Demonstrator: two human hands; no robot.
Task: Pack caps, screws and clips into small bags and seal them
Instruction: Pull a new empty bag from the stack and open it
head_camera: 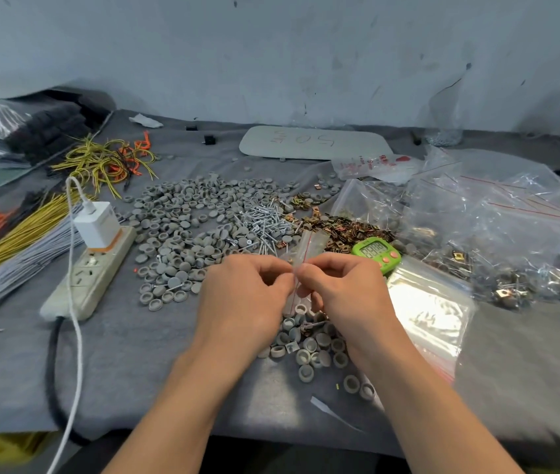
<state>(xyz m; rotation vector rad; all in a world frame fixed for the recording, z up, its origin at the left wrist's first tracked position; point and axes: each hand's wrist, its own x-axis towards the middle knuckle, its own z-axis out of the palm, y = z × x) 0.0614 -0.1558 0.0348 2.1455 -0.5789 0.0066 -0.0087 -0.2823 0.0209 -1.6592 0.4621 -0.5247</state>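
Just left of the timer [376, 249], the left hand [247, 295] and right hand [343, 289] each pinch the bag [307, 246]. Caps [182, 227] and screws [261, 220] lie left of the timer and clips [350, 227] just behind it, on grey cloth [134, 354] under a scuffed pale wall [271, 46].

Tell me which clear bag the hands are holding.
The small narrow bag with the red line, pinched between the left hand and right hand. The other bags lie on the cloth to the right.
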